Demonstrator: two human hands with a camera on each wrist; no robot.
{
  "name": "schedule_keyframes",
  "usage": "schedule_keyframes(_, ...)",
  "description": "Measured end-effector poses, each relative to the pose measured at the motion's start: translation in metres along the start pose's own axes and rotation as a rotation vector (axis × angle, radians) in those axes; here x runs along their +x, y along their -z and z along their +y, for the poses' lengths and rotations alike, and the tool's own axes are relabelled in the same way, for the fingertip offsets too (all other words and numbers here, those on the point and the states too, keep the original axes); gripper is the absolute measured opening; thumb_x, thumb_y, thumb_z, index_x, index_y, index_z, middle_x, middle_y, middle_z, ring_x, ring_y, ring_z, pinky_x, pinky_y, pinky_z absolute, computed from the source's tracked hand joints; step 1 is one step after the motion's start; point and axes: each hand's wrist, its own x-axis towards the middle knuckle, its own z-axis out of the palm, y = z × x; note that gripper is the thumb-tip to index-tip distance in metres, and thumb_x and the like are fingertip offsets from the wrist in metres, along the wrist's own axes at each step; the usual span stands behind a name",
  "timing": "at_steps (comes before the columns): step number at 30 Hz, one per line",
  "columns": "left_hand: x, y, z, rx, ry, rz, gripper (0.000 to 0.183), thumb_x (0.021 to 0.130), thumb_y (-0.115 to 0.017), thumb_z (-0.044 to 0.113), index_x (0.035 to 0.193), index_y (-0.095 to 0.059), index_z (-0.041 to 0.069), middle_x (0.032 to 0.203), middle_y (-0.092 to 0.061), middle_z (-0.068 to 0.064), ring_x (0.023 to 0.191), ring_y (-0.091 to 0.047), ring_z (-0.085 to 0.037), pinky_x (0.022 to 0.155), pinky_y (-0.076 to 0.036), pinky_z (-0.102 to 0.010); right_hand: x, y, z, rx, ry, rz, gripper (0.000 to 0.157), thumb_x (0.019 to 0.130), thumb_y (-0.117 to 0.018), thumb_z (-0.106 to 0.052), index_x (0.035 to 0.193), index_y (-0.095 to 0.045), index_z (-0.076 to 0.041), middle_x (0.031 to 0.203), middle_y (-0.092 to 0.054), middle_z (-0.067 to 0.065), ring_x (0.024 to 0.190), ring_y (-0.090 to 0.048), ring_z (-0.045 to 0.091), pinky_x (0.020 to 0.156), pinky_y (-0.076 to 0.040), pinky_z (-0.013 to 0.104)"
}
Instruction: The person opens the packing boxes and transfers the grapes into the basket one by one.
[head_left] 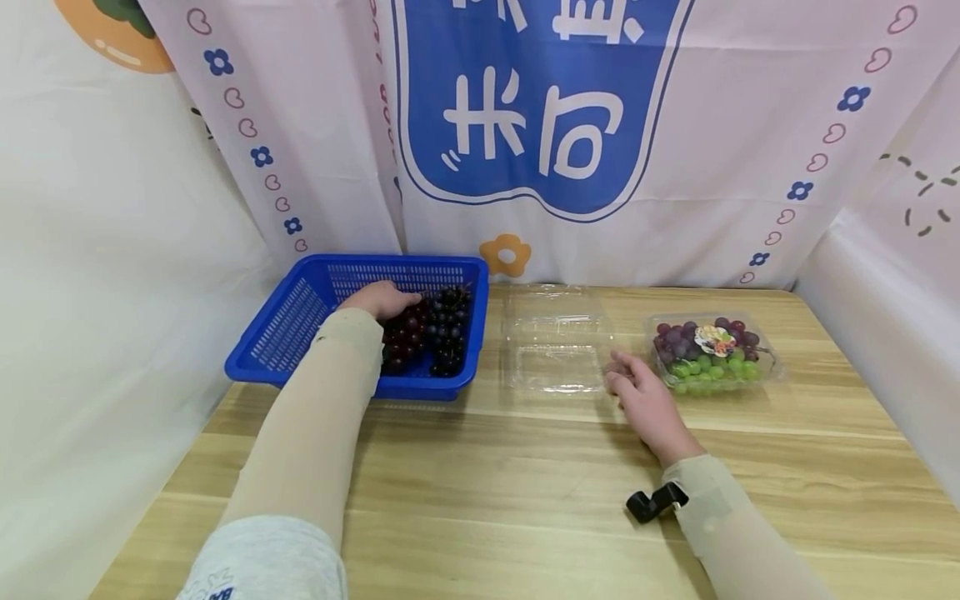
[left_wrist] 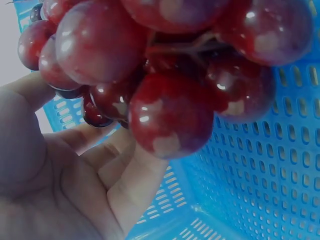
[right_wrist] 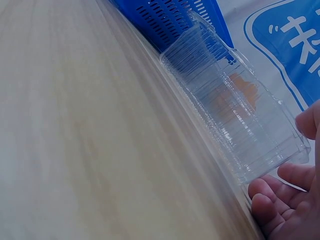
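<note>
Inside the blue basket (head_left: 352,385), my left hand (head_left: 378,300) holds a bunch of dark red grapes (left_wrist: 170,112). In the left wrist view its fingers curl beneath the bunch, with the thumb at the side. A bunch of black grapes (head_left: 447,333) lies at the basket's right end. On the table stands a clear plastic container (head_left: 558,367) with its lid (head_left: 551,300) folded back toward the wall. My right hand (head_left: 648,404) is at its right edge; in the right wrist view the container's end (right_wrist: 270,145) sits between the curled fingers and the upper digit.
At the right, a closed clear box (head_left: 712,354) holds purple and green grapes under a round sticker. A printed cloth (head_left: 330,108) hangs behind the wooden table (head_left: 480,500). White cloth walls flank both sides. A small black camera (head_left: 656,502) is strapped to the right wrist.
</note>
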Motion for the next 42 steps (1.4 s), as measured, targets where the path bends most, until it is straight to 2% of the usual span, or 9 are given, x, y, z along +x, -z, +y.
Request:
schedule_keyframes(6, -0.005, 0.003, 0.004, 0.042, -0.013, -0.023, 0.08, 0.106, -0.041, 0.049, 0.159, -0.014, -0.005, 0.163, -0.016, -0.028, 0.147, -0.021, -0.047, 0.116, -0.026, -0.06, 0.0, 0.001, 0.0, -0.01, -0.002, -0.004, 0.061, 0.107, -0.047, -0.034, 0.16, -0.028, -0.01, 0.156, -0.041, 0.016, 0.132, -0.049, 0.036, 0.092, -0.051, 0.045)
schedule_keyframes(10, -0.012, 0.012, 0.01, 0.08, -0.015, -0.007, 0.076, 0.105, -0.043, 0.048, 0.158, -0.026, -0.004, 0.16, -0.027, -0.027, 0.143, -0.031, -0.046, 0.112, -0.032, -0.06, 0.001, 0.002, 0.0, -0.004, 0.001, -0.007, 0.067, 0.107, -0.046, -0.035, 0.164, -0.017, -0.016, 0.164, -0.027, 0.015, 0.14, -0.039, 0.039, 0.1, -0.047, 0.053)
schedule_keyframes(16, -0.028, 0.029, 0.03, 0.092, -0.07, 0.119, 0.068, 0.104, -0.046, 0.048, 0.154, -0.04, 0.003, 0.155, -0.04, -0.021, 0.138, -0.041, -0.043, 0.109, -0.036, -0.062, 0.001, 0.005, -0.004, 0.018, 0.042, -0.004, 0.065, 0.109, -0.043, -0.037, 0.164, -0.01, -0.028, 0.167, -0.018, 0.009, 0.149, -0.026, 0.036, 0.114, -0.032, 0.056)
schedule_keyframes(20, -0.041, 0.034, 0.054, 0.129, -0.125, 0.196, 0.063, 0.103, -0.048, 0.05, 0.149, -0.047, 0.007, 0.147, -0.05, -0.017, 0.13, -0.049, -0.039, 0.105, -0.041, -0.06, -0.001, 0.008, -0.012, -0.009, 0.081, 0.014, 0.064, 0.109, -0.04, -0.043, 0.164, -0.009, -0.029, 0.168, -0.011, 0.008, 0.152, -0.013, 0.036, 0.119, -0.01, 0.059)
schedule_keyframes(22, -0.045, 0.033, 0.068, 0.163, -0.163, 0.224, 0.061, 0.103, -0.049, 0.05, 0.148, -0.049, 0.008, 0.145, -0.052, -0.016, 0.128, -0.051, -0.037, 0.105, -0.041, -0.058, -0.003, 0.009, -0.016, -0.016, 0.103, 0.019, 0.065, 0.108, -0.04, -0.043, 0.164, -0.01, -0.028, 0.168, -0.01, 0.008, 0.152, -0.011, 0.037, 0.119, -0.009, 0.061)
schedule_keyframes(29, -0.063, 0.018, 0.122, 0.265, -0.288, 0.319, 0.054, 0.103, -0.052, 0.049, 0.142, -0.054, 0.013, 0.139, -0.059, -0.009, 0.121, -0.057, -0.03, 0.102, -0.045, -0.052, -0.009, 0.011, -0.031, -0.036, 0.199, 0.022, 0.064, 0.109, -0.044, -0.036, 0.164, -0.018, -0.018, 0.167, -0.017, 0.014, 0.144, -0.03, 0.045, 0.114, -0.026, 0.062)
schedule_keyframes(33, -0.077, 0.002, 0.152, 0.321, -0.38, 0.382, 0.052, 0.102, -0.053, 0.05, 0.141, -0.055, 0.016, 0.136, -0.06, -0.005, 0.119, -0.057, -0.026, 0.1, -0.047, -0.049, -0.016, 0.023, -0.041, -0.005, 0.235, 0.059, 0.059, 0.108, -0.048, -0.03, 0.161, -0.027, -0.014, 0.159, -0.031, 0.016, 0.138, -0.041, 0.039, 0.11, -0.039, 0.053)
schedule_keyframes(38, -0.091, -0.02, 0.183, 0.349, -0.484, 0.403, 0.055, 0.102, -0.053, 0.052, 0.148, -0.05, 0.022, 0.148, -0.051, -0.001, 0.132, -0.05, -0.025, 0.105, -0.044, -0.048, -0.023, 0.056, -0.05, 0.052, 0.248, 0.221, 0.048, 0.107, -0.05, -0.021, 0.153, -0.042, -0.01, 0.14, -0.05, 0.008, 0.128, -0.048, 0.023, 0.103, -0.044, 0.023)
schedule_keyframes(42, -0.097, -0.042, 0.207, 0.339, -0.565, 0.402, 0.055, 0.103, -0.051, 0.052, 0.149, -0.048, 0.023, 0.152, -0.047, 0.001, 0.136, -0.046, -0.022, 0.108, -0.042, -0.045, -0.026, 0.091, -0.043, 0.074, 0.17, 0.377, 0.044, 0.107, -0.047, -0.02, 0.15, -0.045, -0.011, 0.137, -0.051, 0.005, 0.124, -0.048, 0.02, 0.096, -0.043, 0.016)
